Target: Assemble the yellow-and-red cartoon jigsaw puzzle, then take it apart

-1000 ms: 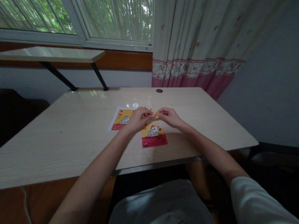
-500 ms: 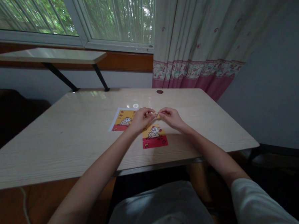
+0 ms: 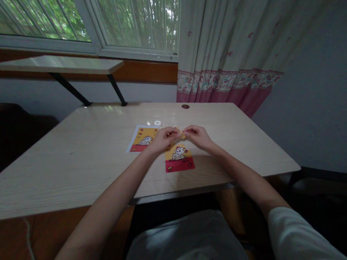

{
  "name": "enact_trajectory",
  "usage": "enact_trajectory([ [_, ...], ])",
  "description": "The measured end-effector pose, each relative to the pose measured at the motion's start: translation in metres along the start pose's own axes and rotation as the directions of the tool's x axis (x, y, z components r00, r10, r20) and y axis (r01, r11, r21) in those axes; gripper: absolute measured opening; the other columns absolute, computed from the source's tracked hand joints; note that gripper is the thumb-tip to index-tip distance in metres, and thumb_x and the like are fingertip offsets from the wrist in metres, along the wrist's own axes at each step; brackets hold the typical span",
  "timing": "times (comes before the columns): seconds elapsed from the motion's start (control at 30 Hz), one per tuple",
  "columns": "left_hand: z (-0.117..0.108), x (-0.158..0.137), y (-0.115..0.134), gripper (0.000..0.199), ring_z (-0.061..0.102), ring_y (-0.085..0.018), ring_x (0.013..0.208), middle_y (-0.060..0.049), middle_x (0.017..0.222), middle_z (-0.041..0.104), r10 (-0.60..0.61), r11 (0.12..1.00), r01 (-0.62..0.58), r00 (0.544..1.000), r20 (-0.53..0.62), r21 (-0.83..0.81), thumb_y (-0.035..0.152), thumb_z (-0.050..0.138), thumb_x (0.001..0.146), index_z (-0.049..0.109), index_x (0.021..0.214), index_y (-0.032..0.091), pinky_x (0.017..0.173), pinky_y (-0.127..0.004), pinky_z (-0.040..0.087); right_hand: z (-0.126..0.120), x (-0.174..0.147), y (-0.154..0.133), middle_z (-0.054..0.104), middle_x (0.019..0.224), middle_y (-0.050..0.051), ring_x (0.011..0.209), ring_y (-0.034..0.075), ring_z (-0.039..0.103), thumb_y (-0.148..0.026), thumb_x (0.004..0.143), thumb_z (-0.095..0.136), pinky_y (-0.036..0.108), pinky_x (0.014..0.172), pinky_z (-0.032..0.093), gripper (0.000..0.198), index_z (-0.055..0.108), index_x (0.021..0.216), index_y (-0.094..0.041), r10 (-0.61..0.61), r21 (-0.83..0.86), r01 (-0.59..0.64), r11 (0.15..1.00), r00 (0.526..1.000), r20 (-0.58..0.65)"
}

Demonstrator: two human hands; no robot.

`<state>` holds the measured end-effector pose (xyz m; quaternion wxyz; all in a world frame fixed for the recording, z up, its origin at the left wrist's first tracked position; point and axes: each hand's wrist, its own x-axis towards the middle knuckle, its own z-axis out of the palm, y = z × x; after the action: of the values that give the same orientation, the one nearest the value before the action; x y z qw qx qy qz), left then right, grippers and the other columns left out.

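A flat yellow-and-red packet (image 3: 179,155), printed with a white cartoon animal in a red hat, lies at the middle of the desk below my hands. My left hand (image 3: 165,139) and my right hand (image 3: 198,136) meet over its far end, thumbs and forefingers pinching a small yellow part between them. Whether that part is the packet's top edge or a separate piece I cannot tell. Left of my left hand lies another print (image 3: 145,140) with the same picture and a pale border, its right side partly covered by that hand.
The pale wooden desk (image 3: 81,160) has a cable hole (image 3: 185,106) near its back edge. A raised shelf (image 3: 60,65) on black legs stands at the back left. Behind are a barred window (image 3: 135,19) and a floral curtain (image 3: 217,62).
Both hands stay over the packet's far end. My left hand has dipped slightly, and the small yellow part between the fingertips has shifted a little. The packet and the other print lie where they were.
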<state>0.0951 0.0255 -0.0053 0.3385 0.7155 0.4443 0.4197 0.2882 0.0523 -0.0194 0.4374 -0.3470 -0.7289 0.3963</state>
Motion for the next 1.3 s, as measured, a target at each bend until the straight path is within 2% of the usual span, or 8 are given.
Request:
enact_trajectory([
  [0.2,-0.008,0.002,0.005,0.010,0.058,-0.016,0.072,-0.005,0.081,0.069,-0.053,0.999,0.053,0.998,-0.036,-0.009,0.027,0.063,0.075,0.068,0.076,0.018,0.068,-0.031,0.047,-0.013,0.006,0.001,0.064,0.078,0.004,0.068,0.013,0.056,-0.047,0.075,0.066,0.028,0.063,0.047,0.033,0.064,0.088,-0.017,0.061,0.065,-0.057,0.996,0.996,-0.067],
  [0.3,-0.022,0.006,-0.002,0.011,0.058,-0.016,0.070,-0.005,0.077,0.068,-0.115,0.992,0.121,0.978,-0.175,0.022,0.027,0.062,0.074,0.067,0.073,0.018,0.067,-0.031,0.047,-0.030,0.006,-0.002,0.064,0.077,0.004,0.067,0.013,0.055,-0.041,0.078,0.063,0.028,0.063,0.045,0.029,0.065,0.092,-0.016,0.008,-0.100,-0.021,0.995,0.992,-0.126],
  [0.4,-0.034,0.009,-0.013,0.011,0.059,-0.017,0.067,-0.004,0.070,0.068,-0.175,0.978,0.195,0.956,-0.234,0.068,0.027,0.061,0.069,0.067,0.068,0.018,0.064,-0.030,0.047,-0.045,0.002,-0.003,0.065,0.077,0.004,0.068,0.013,0.054,-0.032,0.079,0.061,0.028,0.066,0.043,0.018,0.068,0.087,-0.016,-0.061,-0.347,0.054,0.936,0.998,-0.009],
  [0.53,-0.035,0.008,-0.025,0.010,0.056,-0.017,0.057,-0.005,0.062,0.066,-0.200,0.933,0.237,0.967,-0.158,0.270,0.025,0.060,0.068,0.066,0.064,0.017,0.057,-0.030,0.043,-0.051,-0.002,0.001,0.067,0.075,0.004,0.068,0.014,0.056,-0.023,0.080,0.058,0.027,0.066,0.041,0.014,0.070,0.082,-0.016,-0.004,-0.473,0.131,0.871,0.966,0.260],
  [0.67,-0.026,0.004,-0.031,0.013,0.054,-0.017,0.056,-0.005,0.058,0.062,-0.124,0.859,0.156,0.987,-0.097,0.488,0.025,0.058,0.070,0.066,0.063,0.018,0.057,-0.030,0.040,-0.049,-0.001,0.006,0.068,0.072,0.004,0.067,0.014,0.057,-0.017,0.077,0.058,0.027,0.068,0.041,0.013,0.071,0.079,-0.016,0.011,-0.521,0.210,0.827,0.921,0.390],
  [0.97,-0.024,0.001,-0.028,0.018,0.056,-0.026,0.082,-0.010,0.079,0.058,0.011,0.735,0.046,0.997,-0.081,0.676,0.032,0.061,0.074,0.073,0.081,0.019,0.078,-0.039,0.044,-0.022,-0.005,-0.003,0.068,0.092,0.009,0.089,0.020,0.058,-0.033,0.088,0.056,0.034,0.085,0.039,0.023,0.071,0.094,-0.017,-0.108,-0.580,0.352,0.735,0.905,0.412],
  [1.13,-0.027,0.000,-0.013,0.018,0.055,-0.027,0.087,-0.011,0.082,0.062,0.039,0.777,-0.056,0.998,0.041,0.627,0.028,0.058,0.077,0.073,0.080,0.018,0.084,-0.041,0.042,-0.007,-0.009,-0.009,0.067,0.096,0.011,0.093,0.024,0.055,-0.046,0.081,0.066,0.036,0.086,0.039,0.036,0.070,0.099,-0.016,-0.082,-0.616,0.377,0.691,0.889,0.451],
  [1.3,-0.028,0.001,-0.002,0.017,0.056,-0.022,0.078,-0.009,0.079,0.066,0.054,0.820,-0.147,0.982,0.181,0.553,0.026,0.057,0.077,0.072,0.076,0.020,0.081,-0.036,0.041,-0.008,-0.009,-0.007,0.064,0.097,0.008,0.094,0.022,0.054,-0.042,0.078,0.069,0.035,0.088,0.038,0.029,0.066,0.093,-0.017,-0.031,-0.592,0.325,0.738,0.892,0.451],
])
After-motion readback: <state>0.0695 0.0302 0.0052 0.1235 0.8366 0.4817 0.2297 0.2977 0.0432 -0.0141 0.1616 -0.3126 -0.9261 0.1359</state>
